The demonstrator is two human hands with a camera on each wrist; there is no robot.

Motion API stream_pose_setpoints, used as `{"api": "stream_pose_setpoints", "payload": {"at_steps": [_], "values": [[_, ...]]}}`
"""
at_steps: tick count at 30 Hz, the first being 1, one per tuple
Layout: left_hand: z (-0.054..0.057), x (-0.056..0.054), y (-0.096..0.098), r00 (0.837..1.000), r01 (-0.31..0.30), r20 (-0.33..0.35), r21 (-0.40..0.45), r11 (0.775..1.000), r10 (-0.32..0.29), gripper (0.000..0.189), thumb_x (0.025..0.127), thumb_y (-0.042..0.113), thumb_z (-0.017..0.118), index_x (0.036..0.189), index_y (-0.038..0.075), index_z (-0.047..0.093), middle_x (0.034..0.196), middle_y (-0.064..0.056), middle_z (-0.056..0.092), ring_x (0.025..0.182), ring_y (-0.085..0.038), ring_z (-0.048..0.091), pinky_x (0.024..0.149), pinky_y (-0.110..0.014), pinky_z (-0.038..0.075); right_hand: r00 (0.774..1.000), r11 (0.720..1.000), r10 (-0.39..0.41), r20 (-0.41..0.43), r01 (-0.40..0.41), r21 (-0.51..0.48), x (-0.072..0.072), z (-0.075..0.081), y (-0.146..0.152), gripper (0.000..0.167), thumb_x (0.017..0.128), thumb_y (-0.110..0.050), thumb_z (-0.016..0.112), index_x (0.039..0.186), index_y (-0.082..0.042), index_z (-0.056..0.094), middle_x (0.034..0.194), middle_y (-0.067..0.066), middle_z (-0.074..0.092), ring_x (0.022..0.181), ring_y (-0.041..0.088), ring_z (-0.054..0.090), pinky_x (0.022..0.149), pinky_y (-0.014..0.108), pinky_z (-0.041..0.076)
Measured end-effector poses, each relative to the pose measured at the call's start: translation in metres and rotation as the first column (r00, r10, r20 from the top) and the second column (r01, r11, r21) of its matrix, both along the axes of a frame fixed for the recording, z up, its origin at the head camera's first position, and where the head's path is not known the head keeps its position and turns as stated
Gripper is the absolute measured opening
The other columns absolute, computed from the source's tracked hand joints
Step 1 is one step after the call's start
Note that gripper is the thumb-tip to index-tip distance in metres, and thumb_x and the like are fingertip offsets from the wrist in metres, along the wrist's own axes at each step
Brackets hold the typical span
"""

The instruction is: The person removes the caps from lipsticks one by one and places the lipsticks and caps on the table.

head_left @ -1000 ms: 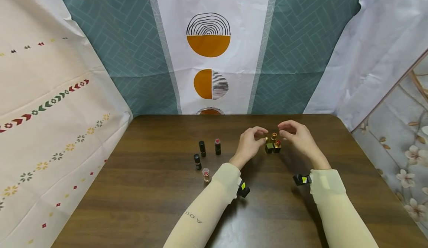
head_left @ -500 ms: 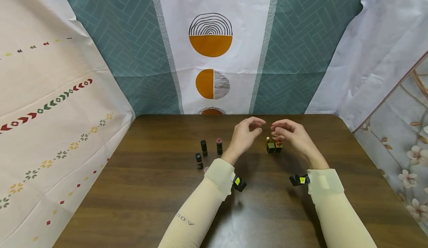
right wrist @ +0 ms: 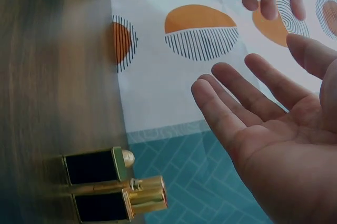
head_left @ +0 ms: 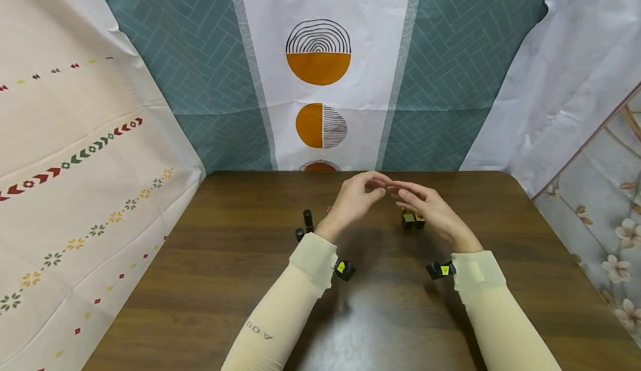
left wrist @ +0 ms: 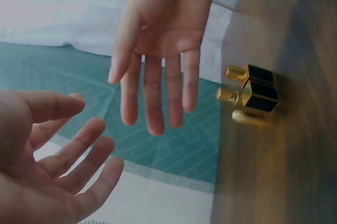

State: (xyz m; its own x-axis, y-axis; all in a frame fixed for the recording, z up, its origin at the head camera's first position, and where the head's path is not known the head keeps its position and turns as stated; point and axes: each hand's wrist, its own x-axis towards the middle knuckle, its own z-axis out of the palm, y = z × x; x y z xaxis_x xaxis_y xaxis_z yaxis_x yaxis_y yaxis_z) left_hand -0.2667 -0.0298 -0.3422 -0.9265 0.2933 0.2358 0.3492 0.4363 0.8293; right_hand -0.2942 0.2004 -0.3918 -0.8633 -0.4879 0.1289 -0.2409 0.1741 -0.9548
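Observation:
My left hand (head_left: 354, 198) hovers above the table, fingers relaxed and holding nothing. Facing it, my right hand (head_left: 432, 211) is also unloaded; the fingertips of the two look close together or touching in the head view. Below the right hand stand two square black-and-gold lipsticks (head_left: 408, 222), partly covered by it. The left wrist view shows a black-and-gold lipstick (left wrist: 261, 97) with its gold tube uncovered, and a small gold piece (left wrist: 249, 118) beside it. To the left, two black lipstick tubes (head_left: 307, 220) stand next to my left forearm, the nearer one partly hidden.
The brown wooden table (head_left: 225, 282) spans the view. A red-topped lipstick (head_left: 328, 210) barely shows behind the left wrist. Patterned cloths hang around the back and sides, such as the teal-and-white curtain (head_left: 210, 82). Each wrist carries a small black camera (head_left: 344, 270).
Both hands have moved left and slightly away from me, off the gold lipsticks, and their fingertips have drawn closer. The left forearm now hides the clear-topped lipstick and most of the red-topped one.

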Motion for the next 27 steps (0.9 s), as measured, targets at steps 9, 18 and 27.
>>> {"api": "stream_pose_setpoints", "payload": {"at_steps": [9,18,27], "values": [[0.009,0.001,-0.028,0.999,0.033,0.007,-0.094,0.995,-0.032,0.022,0.104,0.014,0.065,0.125,0.011,0.072,0.127,-0.006,0.07,0.118,-0.023,0.065,0.098,-0.04,0.054,0.998,0.998,0.055,0.011,-0.055,0.009,-0.001,0.0,-0.011,0.054,0.113,-0.033,0.046,0.159,-0.006,0.04,0.159,0.021,0.043,0.148,0.038,0.041,0.117,0.051,0.036],[0.014,-0.002,-0.055,1.0,0.002,0.029,-0.113,0.994,0.001,0.02,0.104,0.013,0.065,0.122,0.014,0.073,0.123,-0.003,0.072,0.109,-0.025,0.067,0.084,-0.037,0.057,0.996,0.992,0.084,0.012,-0.085,0.088,-0.001,-0.001,-0.02,0.054,0.113,-0.035,0.046,0.162,-0.015,0.037,0.162,0.017,0.041,0.15,0.037,0.037,0.119,0.06,0.03],[0.005,-0.008,-0.073,0.998,0.016,0.064,-0.149,0.989,-0.006,0.021,0.105,0.015,0.064,0.124,0.013,0.072,0.123,-0.009,0.072,0.112,-0.023,0.066,0.085,-0.044,0.058,0.995,0.988,0.095,0.019,-0.097,0.118,0.0,-0.003,-0.028,0.054,0.112,-0.034,0.048,0.162,-0.013,0.038,0.161,0.018,0.042,0.145,0.041,0.043,0.118,0.064,0.029]]}}
